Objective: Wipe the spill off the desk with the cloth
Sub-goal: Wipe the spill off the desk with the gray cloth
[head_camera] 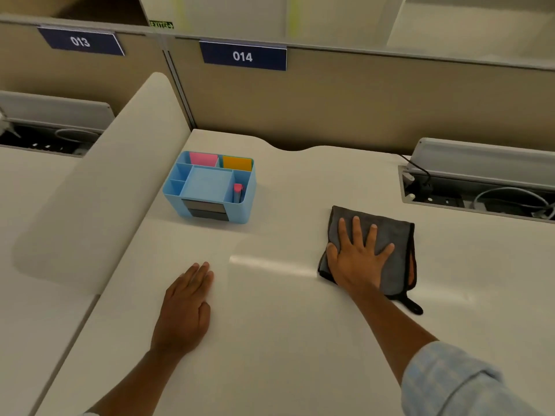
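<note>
Head camera looks forward and steeply down, close over the desk (285, 340).

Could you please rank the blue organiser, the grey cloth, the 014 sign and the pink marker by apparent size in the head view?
1. Grey cloth and blue organiser: too alike to separate.
2. 014 sign, though farther away.
3. Pink marker.

I see a smooth, semi-gloss laminate desk (270, 340) with a light streak. Cloth (390, 235) is grey, matt, nappy microfibre, black stitched edge. Organiser (244, 205) is smooth blue plastic. Partition (345, 106) looks matt fabric. Sleeve (450, 382) is woven cotton.
</note>
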Demonstrator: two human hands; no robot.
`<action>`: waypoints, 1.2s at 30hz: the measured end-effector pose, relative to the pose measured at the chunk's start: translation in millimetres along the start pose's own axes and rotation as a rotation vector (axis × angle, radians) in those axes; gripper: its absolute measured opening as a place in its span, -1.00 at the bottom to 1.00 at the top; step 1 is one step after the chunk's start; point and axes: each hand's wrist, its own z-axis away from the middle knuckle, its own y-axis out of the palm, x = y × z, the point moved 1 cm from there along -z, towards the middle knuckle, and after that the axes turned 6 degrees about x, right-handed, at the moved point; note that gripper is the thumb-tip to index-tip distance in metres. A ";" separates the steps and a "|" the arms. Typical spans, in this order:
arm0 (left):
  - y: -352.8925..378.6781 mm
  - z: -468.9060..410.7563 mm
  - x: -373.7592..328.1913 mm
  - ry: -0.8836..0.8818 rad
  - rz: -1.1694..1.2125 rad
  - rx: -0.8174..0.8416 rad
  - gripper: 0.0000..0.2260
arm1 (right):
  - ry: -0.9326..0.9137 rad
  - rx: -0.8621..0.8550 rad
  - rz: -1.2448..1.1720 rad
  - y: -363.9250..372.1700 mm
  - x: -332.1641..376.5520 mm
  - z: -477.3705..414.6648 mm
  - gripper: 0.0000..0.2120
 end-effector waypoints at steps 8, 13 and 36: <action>0.7 0.1 0.8 0.003 0.016 0.011 -0.43 | -0.102 0.009 -0.008 15.9 83.0 14.4 -0.33; 2.3 0.3 3.1 0.015 0.037 0.006 -0.43 | -0.187 0.006 0.003 25.2 124.0 34.9 -0.33; -9.2 5.8 -4.5 -0.074 0.142 -0.052 -0.39 | -0.601 0.054 0.053 48.2 155.5 147.0 -0.36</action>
